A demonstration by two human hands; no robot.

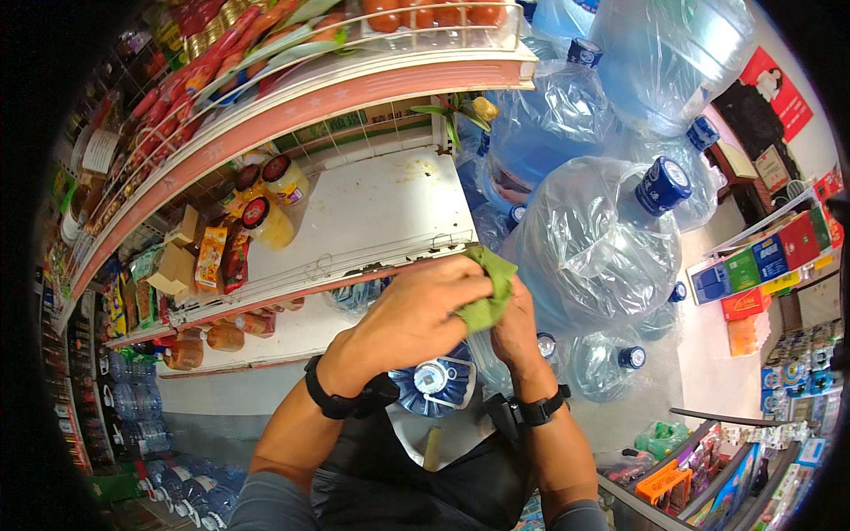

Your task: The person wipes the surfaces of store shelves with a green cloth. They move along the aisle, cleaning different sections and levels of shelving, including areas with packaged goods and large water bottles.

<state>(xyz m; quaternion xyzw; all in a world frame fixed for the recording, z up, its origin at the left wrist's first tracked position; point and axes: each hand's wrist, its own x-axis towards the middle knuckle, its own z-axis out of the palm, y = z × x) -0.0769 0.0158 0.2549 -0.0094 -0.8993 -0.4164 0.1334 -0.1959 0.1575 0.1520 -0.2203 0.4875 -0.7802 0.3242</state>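
A crumpled green cloth [493,282] is gripped between my two hands, in front of the right end of a white metal shelf [378,192]. My left hand [418,312] reaches across from the left with its fingers closed on the cloth. My right hand [516,322] holds the cloth's right side, its fingers partly hidden behind the fabric. Black straps with small devices circle both wrists. Beneath the hands, a blue-tinted water jug with a white cap [430,377] stands near my knees. Yellowish crumbs or stains [415,174] mark the shelf's back corner.
Large plastic-wrapped water jugs [591,245] are stacked close on the right. Jars with yellow contents [269,222] and an open carton [174,269] occupy the shelf's left part. Above, a wire-fronted shelf edge [372,79] juts out. A goods rack [704,471] stands at lower right.
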